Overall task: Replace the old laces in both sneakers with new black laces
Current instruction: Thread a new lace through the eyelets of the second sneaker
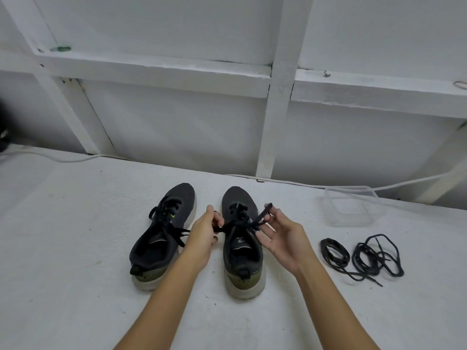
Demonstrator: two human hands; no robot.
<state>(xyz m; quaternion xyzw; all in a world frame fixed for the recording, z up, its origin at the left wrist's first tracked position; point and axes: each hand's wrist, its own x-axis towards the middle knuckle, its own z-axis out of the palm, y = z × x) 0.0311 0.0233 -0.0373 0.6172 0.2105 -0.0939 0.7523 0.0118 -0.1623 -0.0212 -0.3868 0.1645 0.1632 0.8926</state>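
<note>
right sneaker point(241, 238): dark upper, pale sole, olive heel; toe points away from the person, stands on the white desk point(75, 248); landmark for all below.
left sneaker point(161, 236): just left of the right sneaker, parallel, small gap between; its own black lace is threaded, ends loose over the side.
old lace point(255, 221): black, threaded in the right sneaker's eyelets; both ends pulled out sideways over the tongue.
left hand point(203, 233): at the right sneaker's left edge, above the gap; fingers curled, pinching the left lace end.
right hand point(280, 236): over the right sneaker's right side; thumb and forefinger pinch the right lace end, raised; other fingers spread loose.
new laces point(361, 258): two black bundles lying on the desk well right of the right sneaker, one tight coil, one looser tangle, side by side.
clear container point(353, 205): transparent plastic, right of and beyond the right sneaker, behind the new laces.
white cable point(303, 183): runs along the desk's far edge beyond the right sneaker's toe.
</note>
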